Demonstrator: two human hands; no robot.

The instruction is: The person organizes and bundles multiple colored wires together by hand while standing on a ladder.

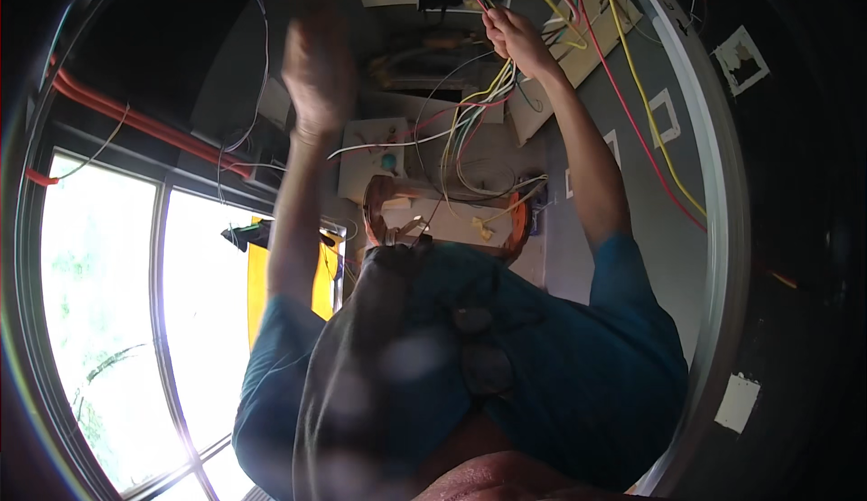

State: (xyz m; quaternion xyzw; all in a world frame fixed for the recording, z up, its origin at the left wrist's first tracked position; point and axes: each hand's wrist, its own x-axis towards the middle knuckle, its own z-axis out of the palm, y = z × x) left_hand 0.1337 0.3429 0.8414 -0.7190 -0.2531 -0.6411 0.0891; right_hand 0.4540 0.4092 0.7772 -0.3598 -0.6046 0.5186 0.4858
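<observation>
My right hand [518, 40], at the upper centre right, is closed around a bundle of thin coloured electrical wires [504, 76]. Yellow, white, green and red strands hang below the fist and curve down in loose loops. More wires run upward from the same hand. My left hand [320, 74] is raised at the upper left, away from the bundle. It is blurred, and its fingers cannot be made out. A white wire [396, 144] stretches sideways between the hanging bundle and the area near my left forearm.
Orange side parts, seemingly of a ladder [520, 220], stand before my body. Windows [101, 311] and red conduits [159, 137] are at left. A pale metal rail [721, 162] curves down the right, near long yellow [633, 71] and red [613, 88] wires. Boards [542, 105] lie beyond.
</observation>
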